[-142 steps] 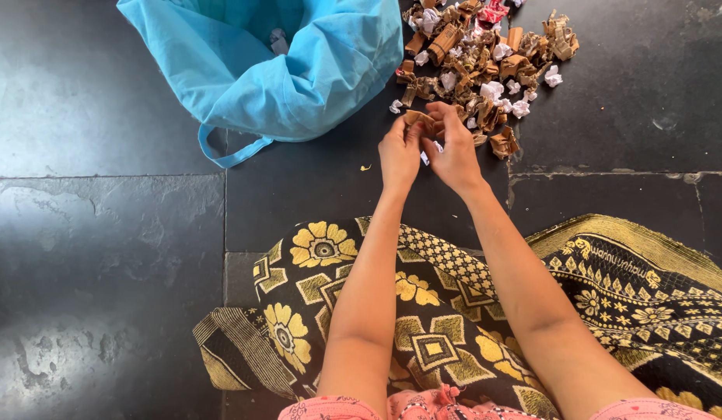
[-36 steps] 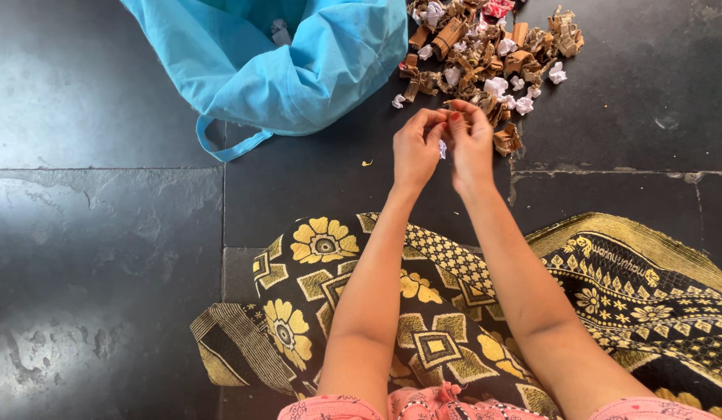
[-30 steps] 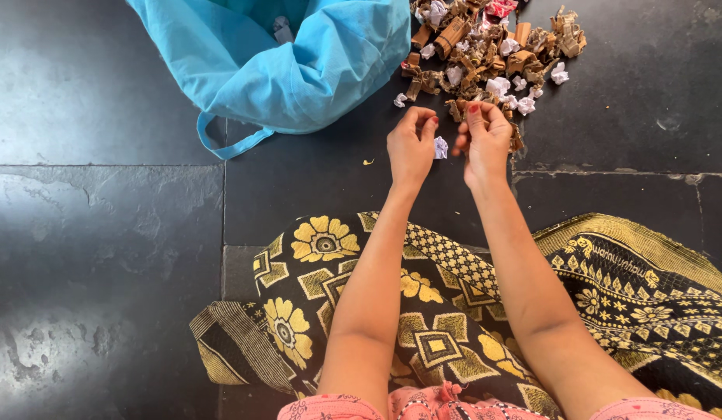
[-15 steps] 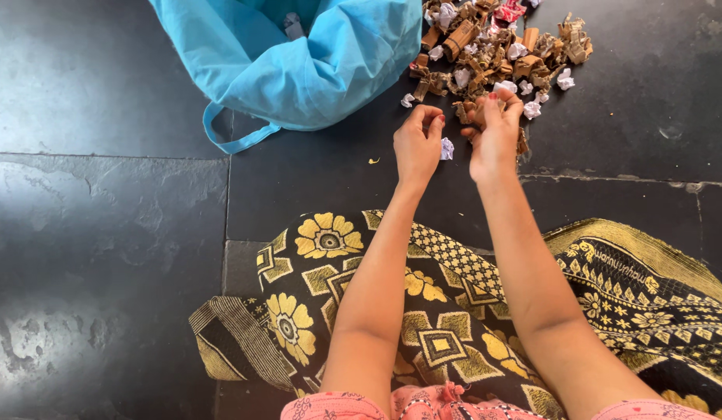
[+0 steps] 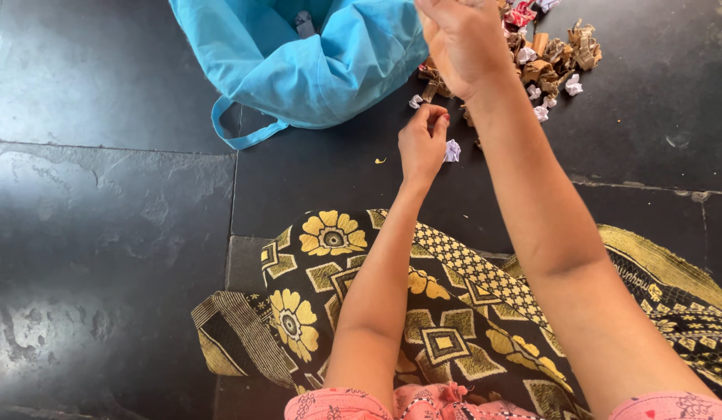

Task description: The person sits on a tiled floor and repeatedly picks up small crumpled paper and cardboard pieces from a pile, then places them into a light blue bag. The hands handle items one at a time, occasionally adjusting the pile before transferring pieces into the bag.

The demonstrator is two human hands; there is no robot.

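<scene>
My right hand (image 5: 463,43) is raised high between the blue cloth bag (image 5: 330,54) and the heap of brown cardboard scraps and crumpled white paper bits (image 5: 551,58). Its fingertips run off the top edge, so what it holds is hidden. My left hand (image 5: 421,144) hovers low over the dark floor with its fingers curled in and nothing visible in them. A small crumpled white paper ball (image 5: 452,150) lies just right of it, and another white bit (image 5: 415,101) lies just above it.
The bag's loop handle (image 5: 236,128) lies on the dark stone tiles (image 5: 104,202). A black and yellow flowered cloth (image 5: 353,295) covers my lap. A red crumpled scrap (image 5: 521,15) sits in the heap. A tiny yellow fleck (image 5: 380,161) lies on the floor.
My right hand has left the scrap heap and risen up and to the left, towards the bag's mouth. My left hand has stayed beside the white paper ball.
</scene>
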